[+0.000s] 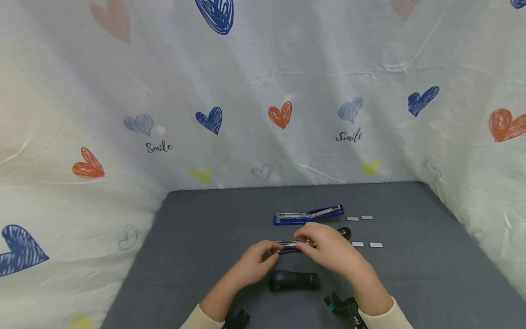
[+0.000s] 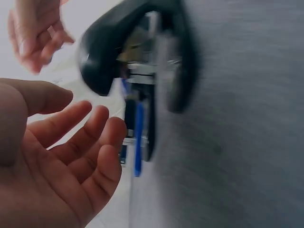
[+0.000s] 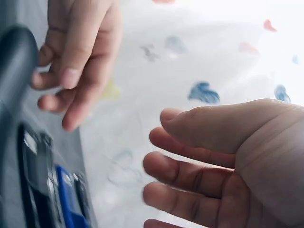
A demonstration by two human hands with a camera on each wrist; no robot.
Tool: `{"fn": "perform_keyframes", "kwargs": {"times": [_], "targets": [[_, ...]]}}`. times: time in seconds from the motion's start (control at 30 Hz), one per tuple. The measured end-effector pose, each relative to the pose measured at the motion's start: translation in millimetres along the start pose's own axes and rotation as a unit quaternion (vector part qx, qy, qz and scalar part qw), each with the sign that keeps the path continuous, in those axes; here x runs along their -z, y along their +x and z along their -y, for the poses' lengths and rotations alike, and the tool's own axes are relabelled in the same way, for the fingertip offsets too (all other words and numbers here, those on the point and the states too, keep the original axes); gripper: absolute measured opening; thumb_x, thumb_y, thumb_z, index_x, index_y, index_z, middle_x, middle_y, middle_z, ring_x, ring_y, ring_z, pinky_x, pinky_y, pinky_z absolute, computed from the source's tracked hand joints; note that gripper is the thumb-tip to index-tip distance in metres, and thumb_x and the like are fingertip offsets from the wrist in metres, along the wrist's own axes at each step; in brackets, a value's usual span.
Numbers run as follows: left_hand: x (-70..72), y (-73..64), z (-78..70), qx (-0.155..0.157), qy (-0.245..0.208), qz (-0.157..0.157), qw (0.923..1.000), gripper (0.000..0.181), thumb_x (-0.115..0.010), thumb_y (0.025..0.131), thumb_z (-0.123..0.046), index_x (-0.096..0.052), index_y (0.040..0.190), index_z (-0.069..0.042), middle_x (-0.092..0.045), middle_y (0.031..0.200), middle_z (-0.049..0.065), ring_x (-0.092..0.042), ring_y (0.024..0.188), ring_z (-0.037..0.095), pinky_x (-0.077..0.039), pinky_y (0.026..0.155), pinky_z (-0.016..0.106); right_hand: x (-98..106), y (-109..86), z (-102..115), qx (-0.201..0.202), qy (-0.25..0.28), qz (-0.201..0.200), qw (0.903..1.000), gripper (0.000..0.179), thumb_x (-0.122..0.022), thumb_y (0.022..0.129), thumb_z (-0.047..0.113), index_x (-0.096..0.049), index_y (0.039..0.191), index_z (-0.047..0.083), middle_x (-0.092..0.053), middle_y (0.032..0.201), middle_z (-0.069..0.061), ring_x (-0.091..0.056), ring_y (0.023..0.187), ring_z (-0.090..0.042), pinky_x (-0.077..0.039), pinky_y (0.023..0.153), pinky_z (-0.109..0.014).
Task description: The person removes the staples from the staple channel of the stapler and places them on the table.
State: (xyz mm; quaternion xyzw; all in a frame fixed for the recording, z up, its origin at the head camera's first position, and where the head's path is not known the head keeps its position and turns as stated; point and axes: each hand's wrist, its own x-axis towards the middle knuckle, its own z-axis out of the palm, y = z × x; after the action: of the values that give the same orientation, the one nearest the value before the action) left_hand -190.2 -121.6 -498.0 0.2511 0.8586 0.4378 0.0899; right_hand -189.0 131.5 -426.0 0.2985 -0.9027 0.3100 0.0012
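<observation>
Loosely bent, the fingers of my left hand (image 1: pixel 252 265) hover at the near left end of a black stapler (image 1: pixel 291 249) that lies opened flat, its metal rail showing. My right hand (image 1: pixel 330 246) is over the same stapler's middle and hides part of it. Both wrist views show relaxed fingers with a gap under the thumb and nothing held. Behind lies a blue stapler (image 1: pixel 283 221), also opened out. Nearer to me, between the forearms, rests a thicker black stapler (image 1: pixel 293 280), which looks closed; in the left wrist view its dark body (image 2: pixel 185 61) is blurred.
Several small pale strips lie right of the opened staplers, one pair (image 1: pixel 367 217) by the blue one, another (image 1: pixel 376 245) by the black one. All stand on a grey cloth-covered table (image 1: pixel 205 228). A white curtain (image 1: pixel 246 151) with printed hearts hangs behind and at the sides.
</observation>
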Motion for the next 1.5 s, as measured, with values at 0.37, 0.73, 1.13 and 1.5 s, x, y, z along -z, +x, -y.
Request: {"fn": "perform_keyframes", "kwargs": {"times": [0.37, 0.73, 1.13, 1.5], "targets": [[-4.1, -31.3, 15.6, -0.018, -0.029, 0.126, 0.9914, 0.052, -0.068, 0.085, -0.007, -0.062, 0.136, -0.016, -0.056, 0.111, -0.01, -0.052, 0.094, 0.01, -0.046, 0.076, 0.025, -43, 5.1, 27, 0.065, -0.028, 0.108, 0.9916, 0.019, -0.078, 0.093, 0.025, -0.077, 0.111, 0.019, -0.064, 0.103, 0.008, -0.06, 0.085, -0.005, -0.052, 0.075, -0.028], [-16.5, -27.6, 20.9, 0.003, 0.038, 0.047, 0.9982, 0.027, -0.09, 0.077, -0.011, -0.066, 0.087, -0.018, -0.05, 0.081, -0.013, -0.044, 0.071, 0.001, -0.04, 0.064, 0.021, -91, 1.7, 40, 0.1, -0.149, 0.106, 0.978, 0.023, -0.086, 0.079, 0.01, -0.076, 0.097, 0.02, -0.062, 0.089, 0.009, -0.056, 0.074, -0.004, -0.049, 0.065, -0.023], [-17.8, -26.5, 15.7, 0.027, 0.028, 0.039, 0.9985, 0.029, -0.089, 0.074, -0.009, -0.064, 0.083, -0.017, -0.048, 0.079, -0.011, -0.043, 0.069, 0.002, -0.038, 0.062, 0.022, -86, 5.1, 34, 0.111, -0.098, 0.097, 0.9842, 0.02, -0.086, 0.08, 0.012, -0.077, 0.095, 0.02, -0.06, 0.085, 0.012, -0.047, 0.068, 0.003, -0.043, 0.063, -0.018], [-16.6, -26.4, 10.6, 0.034, 0.075, 0.063, 0.9946, 0.024, -0.088, 0.08, -0.016, -0.07, 0.095, -0.02, -0.053, 0.086, -0.011, -0.047, 0.074, 0.004, -0.043, 0.068, 0.023, -52, 1.4, 36, 0.075, -0.051, 0.103, 0.9906, 0.02, -0.082, 0.087, 0.014, -0.078, 0.106, 0.018, -0.067, 0.1, 0.013, -0.06, 0.087, -0.001, -0.052, 0.077, -0.027]]}}
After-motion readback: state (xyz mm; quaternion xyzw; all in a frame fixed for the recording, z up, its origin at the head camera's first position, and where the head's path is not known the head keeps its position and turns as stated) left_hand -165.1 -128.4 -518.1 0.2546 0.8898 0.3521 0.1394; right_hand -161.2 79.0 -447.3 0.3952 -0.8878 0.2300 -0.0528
